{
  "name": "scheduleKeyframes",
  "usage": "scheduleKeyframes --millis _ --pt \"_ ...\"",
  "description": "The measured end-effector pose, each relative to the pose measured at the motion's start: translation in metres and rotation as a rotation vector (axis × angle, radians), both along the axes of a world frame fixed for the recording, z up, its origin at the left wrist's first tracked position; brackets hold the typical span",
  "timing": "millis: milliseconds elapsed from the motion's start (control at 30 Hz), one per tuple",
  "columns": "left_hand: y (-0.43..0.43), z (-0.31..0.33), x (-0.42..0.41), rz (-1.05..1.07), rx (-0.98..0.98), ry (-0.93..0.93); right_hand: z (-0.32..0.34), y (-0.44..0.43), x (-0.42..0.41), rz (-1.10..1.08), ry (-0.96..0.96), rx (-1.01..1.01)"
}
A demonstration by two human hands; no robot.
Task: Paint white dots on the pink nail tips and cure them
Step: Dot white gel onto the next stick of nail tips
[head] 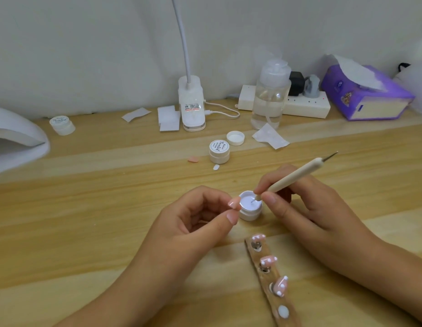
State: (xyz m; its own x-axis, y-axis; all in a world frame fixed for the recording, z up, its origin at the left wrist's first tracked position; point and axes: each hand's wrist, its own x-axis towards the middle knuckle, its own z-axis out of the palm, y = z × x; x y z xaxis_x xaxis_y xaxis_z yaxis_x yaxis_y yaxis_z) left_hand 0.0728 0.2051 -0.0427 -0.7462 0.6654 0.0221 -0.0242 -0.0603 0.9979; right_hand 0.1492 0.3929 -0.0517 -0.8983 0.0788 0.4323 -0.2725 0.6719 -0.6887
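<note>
Showing 3 pink nail tips [269,260] w/ raised white dots [285,277].

Worktop [87,208]: pale wood, visible grain, smooth satin finish.
Open jar [250,214]: white plastic, matt wall; contents white and glossy.
Dotting tool [297,173]: pale matt handle, looks like wood; thin metal tip [331,155], dull grey.
Nail tips [269,260]: pink, glossy, with raised glossy white dots.
Holder strip [273,300]: brown, rough, matt; material cannot be told.
Pump bottle [270,100]: clear plastic, frosted cap.
Tissue pack [361,95]: purple wrapper with slight sheen; soft white paper tissue [356,69].
Nail lamp [16,140]: smooth white plastic.
</note>
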Motion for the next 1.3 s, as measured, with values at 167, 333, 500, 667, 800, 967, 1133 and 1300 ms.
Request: scheduleKeyframes --millis 167,333,500,667,800,967,1133,1300 --pt "0.0 0.0 0.0 -0.003 -0.013 0.0 -0.001 -0.001 -0.001 0.011 -0.017 0.02" --pt "-0.001 0.0 0.0 -0.013 -0.008 -0.003 -0.001 0.0 0.001 -0.01 -0.003 -0.019" --pt "-0.001 0.0 0.0 -0.026 -0.015 0.01 0.002 0.0 0.004 -0.044 0.041 -0.273" --pt "-0.001 0.001 0.0 -0.034 -0.009 -0.018 0.007 -0.003 0.009 -0.025 0.067 -0.623" --pt "-0.001 0.0 0.001 -0.039 0.0 -0.022 0.007 -0.005 0.011 0.051 0.032 -0.799" --pt "-0.002 0.0 0.001 -0.064 -0.022 0.003 0.007 -0.004 0.01 0.059 -0.027 -0.976" --pt "-0.002 0.001 0.001 -0.079 -0.063 0.011 0.008 -0.006 0.01 0.128 -0.059 -1.022" --pt "-0.003 0.002 0.001 -0.093 -0.069 0.024 0.004 -0.01 0.012 0.179 -0.088 -0.956"
